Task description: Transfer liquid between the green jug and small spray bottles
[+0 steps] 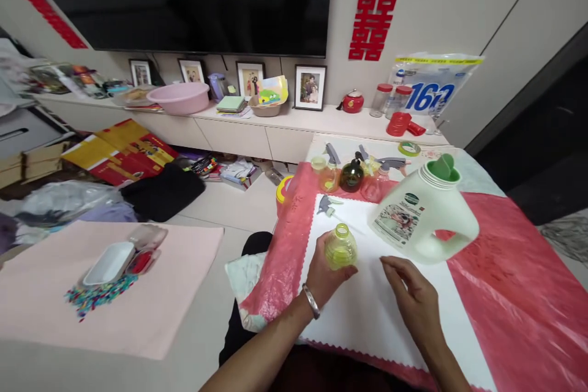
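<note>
My left hand point(324, 266) is wrapped round a small clear yellow bottle point(340, 248), which stands upright with its neck uncovered. My right hand point(411, 294) hovers above the white sheet point(362, 306), loosely curled, a gap between thumb and fingers and nothing visible in it. Just beyond the bottle lies a grey trigger spray head point(328, 205) with a thin tube. To the right stands a large pale green detergent jug point(425, 214), a green cap point(443, 166) sitting tilted in its mouth.
Behind the sheet stand an orange spray bottle point(329, 177), a dark pump bottle point(352, 176), a pink spray bottle point(375, 184) and a roll of green tape point(408, 148). Red plastic point(514, 269) covers the table. At left, colourful small pieces point(98, 297) lie beside a white tray point(109, 263).
</note>
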### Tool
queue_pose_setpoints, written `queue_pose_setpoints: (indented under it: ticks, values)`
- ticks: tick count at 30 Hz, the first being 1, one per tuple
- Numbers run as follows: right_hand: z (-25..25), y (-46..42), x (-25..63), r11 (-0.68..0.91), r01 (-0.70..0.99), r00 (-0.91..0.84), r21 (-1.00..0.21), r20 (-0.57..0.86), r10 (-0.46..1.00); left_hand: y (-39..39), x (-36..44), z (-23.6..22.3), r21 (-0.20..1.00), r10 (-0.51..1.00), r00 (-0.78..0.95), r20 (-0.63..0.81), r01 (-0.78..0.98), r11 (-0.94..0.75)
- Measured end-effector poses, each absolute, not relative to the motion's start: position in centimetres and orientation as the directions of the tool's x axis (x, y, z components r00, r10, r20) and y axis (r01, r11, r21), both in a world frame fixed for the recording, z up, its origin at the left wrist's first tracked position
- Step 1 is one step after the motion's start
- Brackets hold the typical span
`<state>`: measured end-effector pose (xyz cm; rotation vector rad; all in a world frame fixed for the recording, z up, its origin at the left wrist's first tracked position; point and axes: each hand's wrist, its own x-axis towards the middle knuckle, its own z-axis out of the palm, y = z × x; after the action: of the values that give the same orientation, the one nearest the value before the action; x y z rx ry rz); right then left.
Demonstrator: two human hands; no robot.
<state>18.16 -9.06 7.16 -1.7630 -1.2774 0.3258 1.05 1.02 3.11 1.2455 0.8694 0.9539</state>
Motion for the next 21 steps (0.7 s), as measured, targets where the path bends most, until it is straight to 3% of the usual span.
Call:
queue_pose_setpoints:
  ticks: [6,13,17,21]
  values:
    - [7.2,1.8,17.4,-0.069,0.763,0.215,-0.643,0.151,0.965,1.5,-1.5,5.0,0.999,0.983,0.180,-0.043,0.027,0.039]
    - [6.6,9.3,13.7,-0.228,0.877,0.214,-0.423,-0.082,0.973,2.2,-3.1,6.7,0.997,0.987,0.142,-0.079,0.022,0.077]
    - [6.6,9.8,12.8,-0.303,0.841,0.268,-0.448,-0.142,0.953,2.6,-3.3,6.8,0.998,0.986,0.155,-0.066,-0.006,0.067]
    - [8.5,9.0,14.0,-0.339,0.718,0.300,-0.608,-0.169,0.939,2.9,-3.6,6.7,0.993,0.975,0.209,-0.077,-0.070,0.094]
